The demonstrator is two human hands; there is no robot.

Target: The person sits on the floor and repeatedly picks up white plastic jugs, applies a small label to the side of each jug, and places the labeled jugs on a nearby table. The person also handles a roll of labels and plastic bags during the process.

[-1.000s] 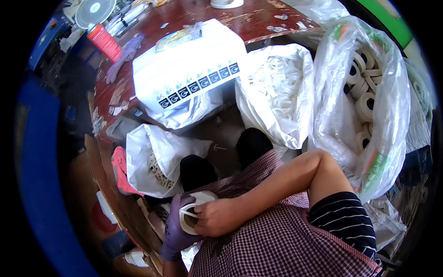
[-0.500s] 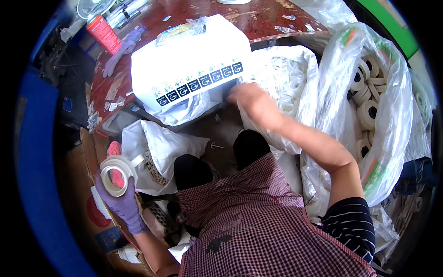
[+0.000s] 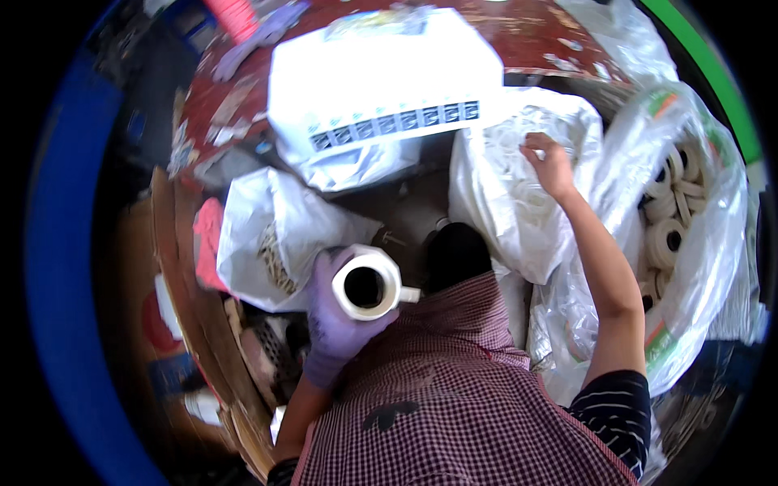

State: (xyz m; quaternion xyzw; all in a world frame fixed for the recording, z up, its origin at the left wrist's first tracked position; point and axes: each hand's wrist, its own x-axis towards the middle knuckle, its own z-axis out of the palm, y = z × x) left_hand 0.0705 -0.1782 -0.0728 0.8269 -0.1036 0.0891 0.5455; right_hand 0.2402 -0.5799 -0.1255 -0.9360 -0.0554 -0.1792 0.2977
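My left hand (image 3: 340, 324), in a purple glove, is closed round a white plastic fitting (image 3: 389, 292). The fitting has a wide round hole through its middle and a short stub on its right side; it is held above my lap. My bare right hand (image 3: 551, 166) hovers at a white bag (image 3: 478, 190) full of thin white plastic rings (image 3: 519, 182). Its fingers are bent and a little apart, with nothing visible between them.
A white device (image 3: 381, 73) with a row of dark squares stands on the worn red table (image 3: 539, 36). To the right, a clear bag (image 3: 604, 194) holds several cream-coloured fittings (image 3: 666, 243). A white bag (image 3: 243, 219) and a cardboard wall (image 3: 194, 324) are on the left.
My left hand has brought the fitting from the far left to above my lap. The right hand has moved right, from the device's corner to the bag of rings. The view has shifted.
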